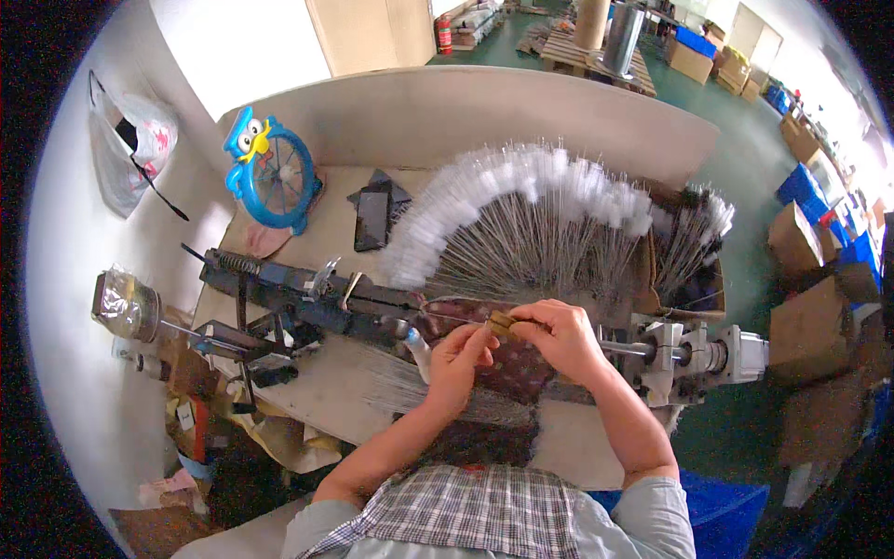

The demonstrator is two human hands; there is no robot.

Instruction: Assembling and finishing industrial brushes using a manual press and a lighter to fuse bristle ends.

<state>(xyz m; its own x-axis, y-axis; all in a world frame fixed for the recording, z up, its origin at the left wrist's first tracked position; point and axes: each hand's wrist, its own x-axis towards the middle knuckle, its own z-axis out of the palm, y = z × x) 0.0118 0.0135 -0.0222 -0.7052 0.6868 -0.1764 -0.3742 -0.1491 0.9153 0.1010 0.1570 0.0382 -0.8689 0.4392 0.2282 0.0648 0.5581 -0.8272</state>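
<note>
Both hands meet over a long dark metal machine (307,296) that runs across the bench. My left hand (458,359) pinches a thin wire and touches a small brownish tuft (501,322) at its end. My right hand (559,334) grips the same tuft from the right, close to the machine's silver spindle (670,352). Behind the hands, several finished wire brushes with white bristle heads (521,186) fan out in an arc. A bundle of bare wires (400,382) lies under my left wrist.
A blue owl-shaped desk fan (270,172) stands at the back left, and a dark phone (371,221) lies beside it. Dark-tipped brushes (694,233) fill a box at the right. Cardboard boxes (810,326) and blue crates (801,186) stand on the floor to the right. A plastic bag (130,149) hangs on the left wall.
</note>
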